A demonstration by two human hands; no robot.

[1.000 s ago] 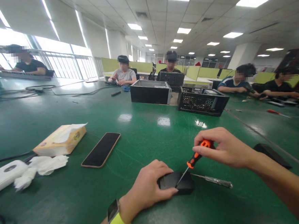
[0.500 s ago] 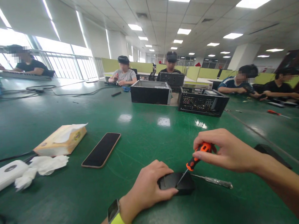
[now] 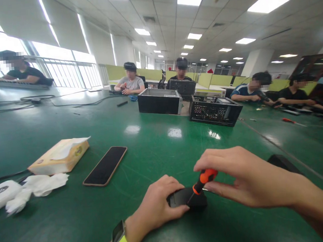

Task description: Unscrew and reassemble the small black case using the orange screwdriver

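A small black box-shaped device [image 3: 198, 202] lies on the green table, steadied by my left hand [image 3: 156, 202], whose thumb and fingers grip its left end. My right hand [image 3: 237, 176] has its fingers around the orange and black handle of a screwdriver [image 3: 205, 177]. The screwdriver slants down to the left, and its tip meets the top of the device near my left thumb. What lies under the tip is too small to make out. My right hand mostly hides a second, thin tool with a clear handle behind it.
Left of my hands lie a smartphone [image 3: 106, 166], a tissue pack [image 3: 61, 155], crumpled tissues [image 3: 45, 184] and a white device [image 3: 2, 194]. Two computer cases [image 3: 160, 103] stand ahead. A dark flat object [image 3: 283, 164] sits beyond my right wrist. Several people work around the table.
My right hand has turned and lowered around the screwdriver handle, and now covers the thin tool. My left hand keeps its grip on the device. The whole view has shifted slightly.
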